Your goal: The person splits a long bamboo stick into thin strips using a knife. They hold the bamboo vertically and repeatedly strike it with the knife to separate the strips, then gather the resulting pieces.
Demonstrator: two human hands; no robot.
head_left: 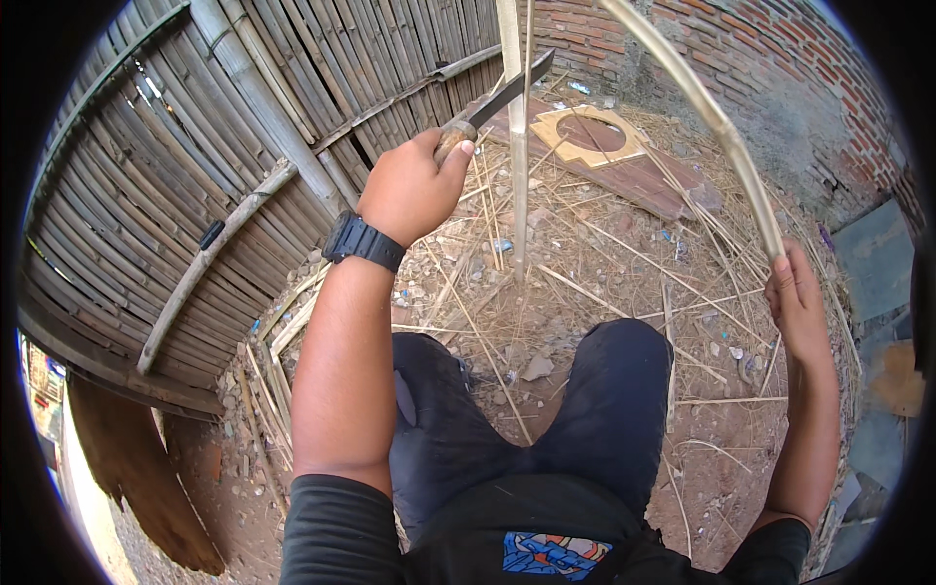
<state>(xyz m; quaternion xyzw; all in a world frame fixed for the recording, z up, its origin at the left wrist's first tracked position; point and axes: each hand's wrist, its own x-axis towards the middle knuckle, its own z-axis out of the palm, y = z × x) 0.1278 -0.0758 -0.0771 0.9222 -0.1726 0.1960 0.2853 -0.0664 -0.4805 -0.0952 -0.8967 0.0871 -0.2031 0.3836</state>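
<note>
My left hand (pixel 414 187), with a black watch on the wrist, is closed around the wooden handle of a machete (pixel 499 101). Its dark blade points up and away, crossing an upright split bamboo pole (pixel 520 190) that stands on the ground before me. A thin strip runs along the pole's upper part, next to the blade; how deep the blade sits in the bamboo I cannot tell. Out to the right, my right hand (pixel 801 302) grips a long bamboo strip (pixel 726 132), which bows up and leftward past the top edge of the view.
On the left rises a bamboo-slat wall (pixel 175 175); a brick wall (pixel 790 68) closes the far right. Bamboo slivers and rubble litter the dirt between my knees and a brown board (pixel 663 190). A yellowish sheet with a round hole (pixel 561 132) lies on it. Grey panels (pixel 877 258) lean at right.
</note>
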